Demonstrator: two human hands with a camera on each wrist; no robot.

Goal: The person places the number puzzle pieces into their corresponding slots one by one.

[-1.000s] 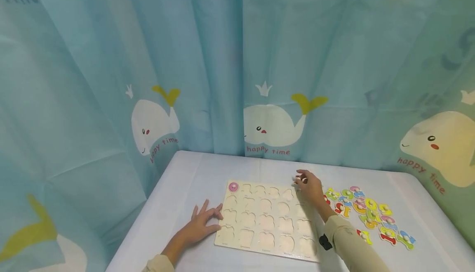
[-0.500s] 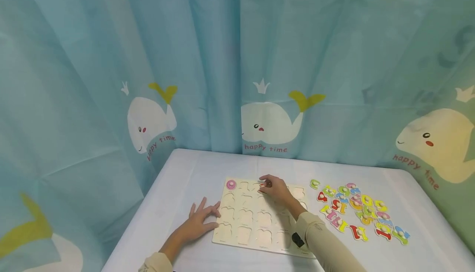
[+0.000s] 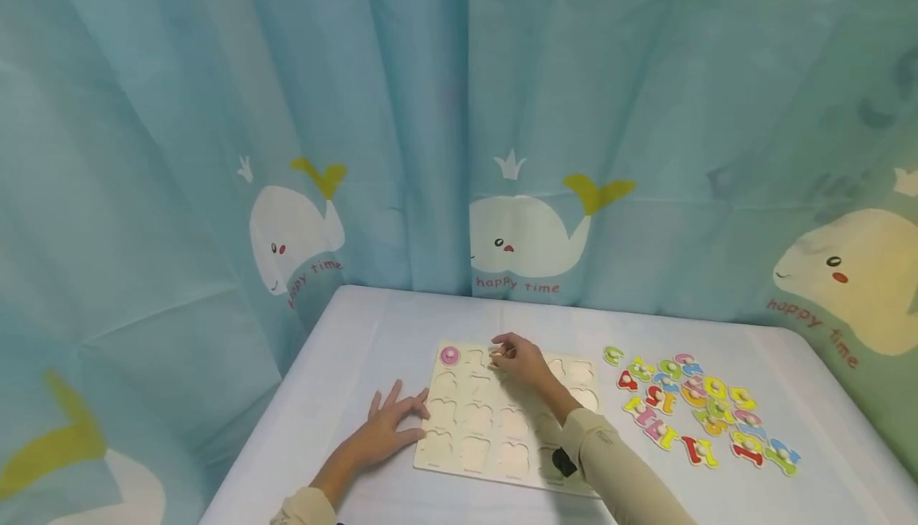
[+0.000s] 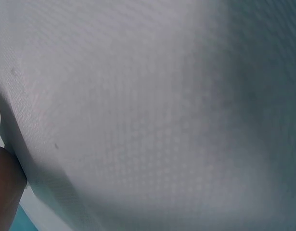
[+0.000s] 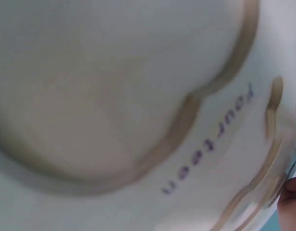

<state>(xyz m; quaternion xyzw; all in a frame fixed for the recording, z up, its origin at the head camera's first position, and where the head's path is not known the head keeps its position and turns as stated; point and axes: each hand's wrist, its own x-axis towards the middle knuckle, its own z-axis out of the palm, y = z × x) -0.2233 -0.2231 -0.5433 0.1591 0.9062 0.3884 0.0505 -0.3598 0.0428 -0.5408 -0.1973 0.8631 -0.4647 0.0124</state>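
A pale wooden number puzzle board [image 3: 495, 439] with rows of cut-out recesses lies on the table. Its far left recess holds a round pink number zero [image 3: 449, 356]. My right hand [image 3: 527, 367] pinches a small puzzle piece [image 3: 495, 354] by its top, over the far row, near the third recess; fingers hide most of it. The right wrist view shows recesses close up and the printed word "fourteen". At the board's left edge my left hand [image 3: 383, 431] rests on the white table with fingers spread, fingertips right at the edge. Its wrist view is mostly blurred white cloth.
Several colourful number pieces with knobs lie loosely right of the board, among them a green three [image 3: 613, 355], a red four [image 3: 627, 380] and a red-yellow piece [image 3: 699, 451]. Some overlap. A blue whale-print curtain [image 3: 402, 127] hangs behind the white table [image 3: 402, 318].
My right hand has travelled left with the puzzle piece, from beyond the board's far right corner to its far row, shifting slightly further left lately. The left hand has stayed in place.
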